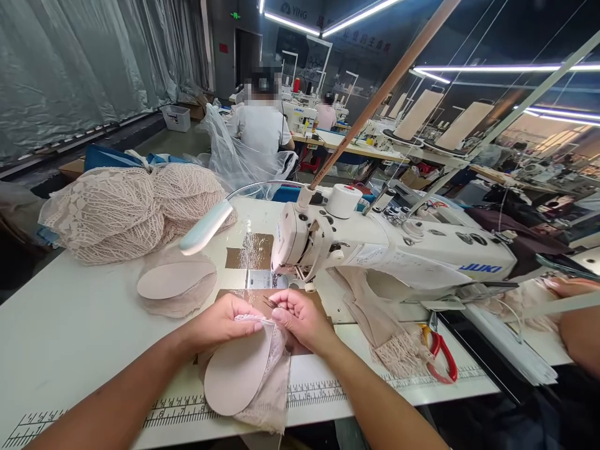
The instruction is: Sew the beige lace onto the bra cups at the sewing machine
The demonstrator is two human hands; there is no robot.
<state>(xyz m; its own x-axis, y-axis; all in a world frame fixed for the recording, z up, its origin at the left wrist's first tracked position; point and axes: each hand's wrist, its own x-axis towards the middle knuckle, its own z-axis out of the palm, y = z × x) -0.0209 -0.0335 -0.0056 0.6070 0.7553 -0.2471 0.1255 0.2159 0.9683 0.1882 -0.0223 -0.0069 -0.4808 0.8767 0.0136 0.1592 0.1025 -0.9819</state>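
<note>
My left hand (pixel 225 320) and my right hand (pixel 300 317) both pinch the top edge of a beige padded cup (pixel 239 372) with pale lace (pixel 269 390) under it. The piece hangs over the white table's (pixel 70 331) front edge, just in front of the needle area of a white sewing machine (pixel 375 247). Both hands have their fingers curled closed on the fabric.
A stack of beige cups (pixel 175 284) and a heap of lace pieces (pixel 131 209) lie at the left. Red-handled scissors (pixel 440 353) and beige fabric (pixel 375 312) lie at the right. A lamp (pixel 206 226) reaches over the table. Another person's arm (pixel 579 312) is at far right; a seated person (pixel 260 128) works behind.
</note>
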